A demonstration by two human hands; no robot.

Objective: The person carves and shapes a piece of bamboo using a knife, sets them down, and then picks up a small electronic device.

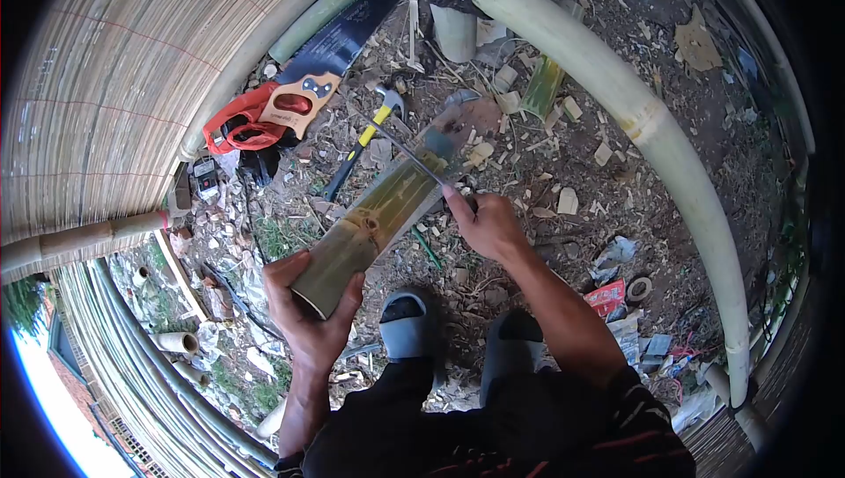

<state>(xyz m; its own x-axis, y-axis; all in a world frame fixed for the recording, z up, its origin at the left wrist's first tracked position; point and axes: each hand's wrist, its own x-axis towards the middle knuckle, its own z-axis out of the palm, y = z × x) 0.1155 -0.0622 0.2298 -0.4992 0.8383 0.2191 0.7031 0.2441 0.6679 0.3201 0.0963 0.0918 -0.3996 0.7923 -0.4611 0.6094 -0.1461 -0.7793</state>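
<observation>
A split piece of green bamboo (365,223) slants away from me, its far end low over the ground. My left hand (312,311) is closed around its near end, the thumb on the right side. In my right hand (486,224) is the handle of a long-bladed knife (407,152), seen almost edge-on. The blade lies across the upper part of the bamboo, pointing up and left; whether it touches the surface I cannot tell. Past the blade on the left, a claw hammer (365,139) with a yellow and black handle lies on the ground.
A handsaw (326,60) with a wooden handle rests beside an orange-red bag (245,121). Thick bamboo poles (678,161) curve along the right, lashed at the top. Another split bamboo piece (543,86) lies among wood chips. My feet in grey sandals (411,324) stand below.
</observation>
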